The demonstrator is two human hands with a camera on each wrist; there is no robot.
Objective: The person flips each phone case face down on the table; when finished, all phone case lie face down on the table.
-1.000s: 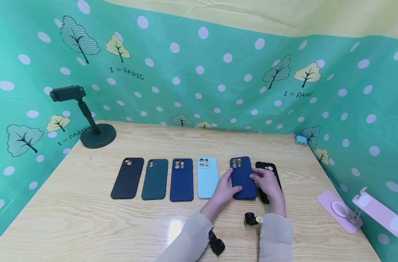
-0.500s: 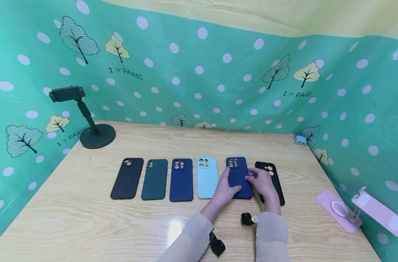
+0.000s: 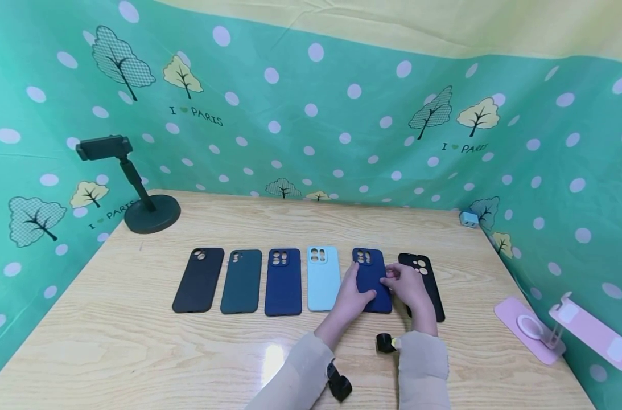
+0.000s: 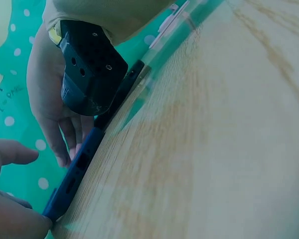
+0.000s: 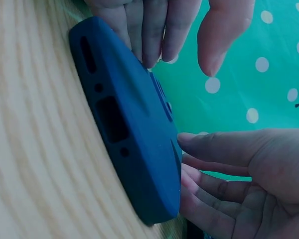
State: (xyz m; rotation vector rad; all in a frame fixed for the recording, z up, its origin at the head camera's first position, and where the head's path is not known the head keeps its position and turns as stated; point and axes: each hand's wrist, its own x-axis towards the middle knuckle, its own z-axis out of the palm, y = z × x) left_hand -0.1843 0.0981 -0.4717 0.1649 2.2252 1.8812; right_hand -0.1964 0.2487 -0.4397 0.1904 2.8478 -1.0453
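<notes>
A dark blue phone case [image 3: 373,280] lies back side up on the wood-grain table, with one hand at each long edge. My left hand [image 3: 349,296] has straight fingers along its left edge; the right wrist view shows the left thumb [image 5: 222,40] raised apart from the case. From the other side my right hand [image 3: 408,287] touches the right edge, with thumb tip [image 5: 187,139] at the top face's rim and fingers beside it. A black phone case [image 3: 433,287] lies to the right, partly behind the right hand. A light blue phone case [image 3: 323,282] lies to the left.
Further left in the row lie another dark blue case [image 3: 284,285], a dark teal case [image 3: 241,285] and a black case [image 3: 199,280]. A black phone stand [image 3: 152,213] stands at the back left, a blue plug [image 3: 469,218] back right, and a pink folding stand [image 3: 531,330] at right.
The dark blue case between the hands has slid left toward the light blue one and slightly nearer. My right hand has moved left with it, uncovering more of the black case.
</notes>
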